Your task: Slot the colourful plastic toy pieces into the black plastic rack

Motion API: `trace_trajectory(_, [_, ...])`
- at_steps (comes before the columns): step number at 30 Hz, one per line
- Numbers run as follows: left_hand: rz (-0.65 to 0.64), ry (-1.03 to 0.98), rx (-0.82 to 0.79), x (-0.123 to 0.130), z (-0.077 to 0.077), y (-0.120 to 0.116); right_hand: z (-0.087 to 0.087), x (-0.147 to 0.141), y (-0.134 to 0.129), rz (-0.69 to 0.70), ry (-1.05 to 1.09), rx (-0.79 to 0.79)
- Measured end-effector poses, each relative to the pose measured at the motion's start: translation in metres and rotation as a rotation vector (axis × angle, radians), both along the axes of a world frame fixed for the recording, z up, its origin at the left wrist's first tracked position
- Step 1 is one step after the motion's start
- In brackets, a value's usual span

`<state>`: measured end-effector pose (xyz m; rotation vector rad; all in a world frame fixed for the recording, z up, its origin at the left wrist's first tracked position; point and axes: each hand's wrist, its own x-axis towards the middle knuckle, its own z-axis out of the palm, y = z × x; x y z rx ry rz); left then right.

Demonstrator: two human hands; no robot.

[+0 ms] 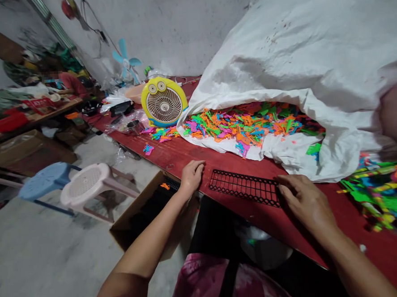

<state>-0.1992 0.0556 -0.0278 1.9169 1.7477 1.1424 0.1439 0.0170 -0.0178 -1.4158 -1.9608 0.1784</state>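
Left hand (192, 175) rests half-curled and empty on the red counter (185, 156) at the 9 o'clock end of the black plastic rack (244, 188). Right hand (305, 200), fingers loosely spread, touches the rack's 3 o'clock end without evident grip. Neon plastic pieces (247, 127) lie at 12 o'clock on a white sack (280, 49).

A black lattice-patterned strip (244, 188) crosses the red table (172, 157), below neon orange, green and pink plastic pieces (247, 127).

We saw a long red-painted table (188, 156) bearing a black lattice-patterned plastic strip (244, 188) at twelve o'clock, a crumpled white cloth sheet (263, 59) at one, and a round yellow fan (164, 101) at eleven.
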Motion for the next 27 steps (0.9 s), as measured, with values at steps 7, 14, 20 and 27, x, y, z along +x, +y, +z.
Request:
trace_trajectory(7, [-0.279,0.217,0.059,0.029,0.000,-0.035,-0.003,-0.016,-0.021,0.045,-0.176,0.047])
trace_trajectory(14, [-0.436,0.526,-0.029,0.070,-0.005,-0.037,0.027,0.025,-0.056,-0.044,-0.044,0.040])
trace_trajectory(20, [-0.486,0.534,-0.021,0.085,0.002,-0.035,0.049,0.092,-0.072,-0.566,-0.457,0.050])
trace_trajectory(27, [-0.486,0.535,-0.053,0.097,0.004,-0.037,0.053,0.107,-0.064,-0.545,-0.661,-0.269])
